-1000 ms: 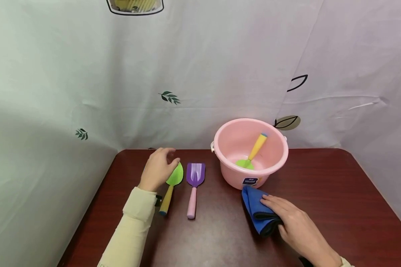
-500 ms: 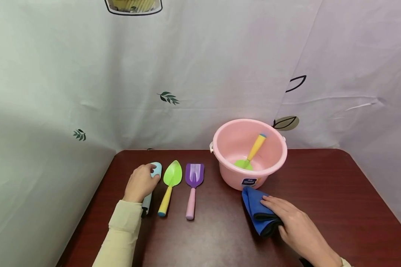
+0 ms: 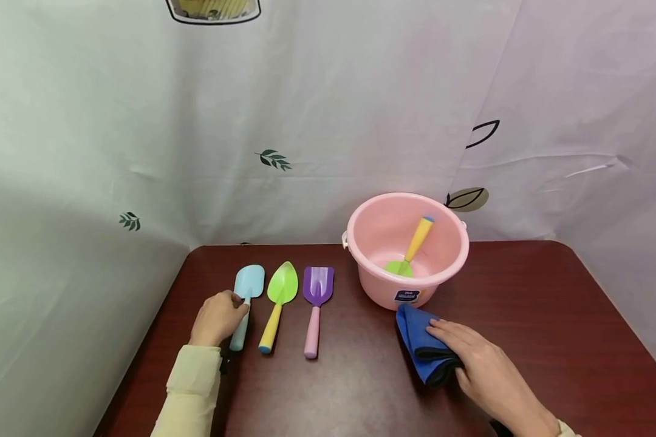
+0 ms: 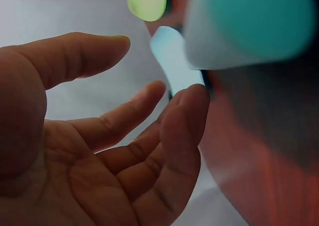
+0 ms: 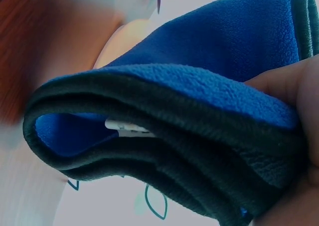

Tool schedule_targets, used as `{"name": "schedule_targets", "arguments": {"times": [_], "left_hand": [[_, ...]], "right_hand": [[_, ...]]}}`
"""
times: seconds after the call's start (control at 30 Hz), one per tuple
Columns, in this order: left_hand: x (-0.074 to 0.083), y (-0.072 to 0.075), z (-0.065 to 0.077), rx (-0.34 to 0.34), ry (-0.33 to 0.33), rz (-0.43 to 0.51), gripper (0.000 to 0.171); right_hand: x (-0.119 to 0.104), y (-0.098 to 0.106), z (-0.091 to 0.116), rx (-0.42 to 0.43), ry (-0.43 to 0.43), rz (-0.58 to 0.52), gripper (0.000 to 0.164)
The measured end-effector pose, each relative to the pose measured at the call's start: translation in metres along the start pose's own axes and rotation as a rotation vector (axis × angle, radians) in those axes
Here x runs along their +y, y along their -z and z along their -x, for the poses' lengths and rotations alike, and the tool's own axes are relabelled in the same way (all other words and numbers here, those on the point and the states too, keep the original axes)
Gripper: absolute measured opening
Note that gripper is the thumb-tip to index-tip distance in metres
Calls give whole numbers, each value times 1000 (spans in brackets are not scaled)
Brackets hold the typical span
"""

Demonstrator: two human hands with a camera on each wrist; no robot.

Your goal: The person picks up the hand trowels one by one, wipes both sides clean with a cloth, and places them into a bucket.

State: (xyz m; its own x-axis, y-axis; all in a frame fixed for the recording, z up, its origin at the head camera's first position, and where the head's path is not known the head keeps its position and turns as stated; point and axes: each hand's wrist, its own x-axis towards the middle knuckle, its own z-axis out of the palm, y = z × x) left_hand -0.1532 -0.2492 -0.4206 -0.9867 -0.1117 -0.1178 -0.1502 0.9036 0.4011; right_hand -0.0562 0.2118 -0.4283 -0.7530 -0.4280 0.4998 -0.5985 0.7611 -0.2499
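At the left of the head view my left hand [image 3: 217,317] reaches over the handle of a light blue toy shovel [image 3: 249,280]. The left wrist view shows the thumb spread away from loosely bent fingers [image 4: 149,166], with a gap between them and the shovel's handle [image 4: 244,26]. My right hand [image 3: 486,367] holds a folded blue cloth [image 3: 415,334] with black edging, just in front of the pink bucket [image 3: 374,285]. In the right wrist view the blue cloth [image 5: 219,36] sits between finger and thumb, its folds facing the camera.
Beside the blue shovel lie a green shovel with a yellow handle [image 3: 271,328] and a purple shovel with a pink handle [image 3: 313,334]. Another green shovel, its yellow handle [image 3: 418,240] leaning up, stands inside the bucket. A pale printed curtain [image 3: 328,121] hangs behind the table.
My left hand has moved left and nearer, from over the green shovel to the light blue shovel's handle, uncovering both blades. My right hand and the cloth stay in place.
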Motion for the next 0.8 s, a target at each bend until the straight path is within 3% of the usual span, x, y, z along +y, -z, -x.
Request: {"name": "schedule_targets", "arguments": {"times": [0.43, 0.8], "left_hand": [[-17, -13, 7, -74, 53, 53, 34], [-20, -17, 8, -104, 73, 100, 32]], "right_hand": [[1, -1, 0, 7, -1, -10, 71], [2, -1, 0, 14, 12, -14, 71]]}}
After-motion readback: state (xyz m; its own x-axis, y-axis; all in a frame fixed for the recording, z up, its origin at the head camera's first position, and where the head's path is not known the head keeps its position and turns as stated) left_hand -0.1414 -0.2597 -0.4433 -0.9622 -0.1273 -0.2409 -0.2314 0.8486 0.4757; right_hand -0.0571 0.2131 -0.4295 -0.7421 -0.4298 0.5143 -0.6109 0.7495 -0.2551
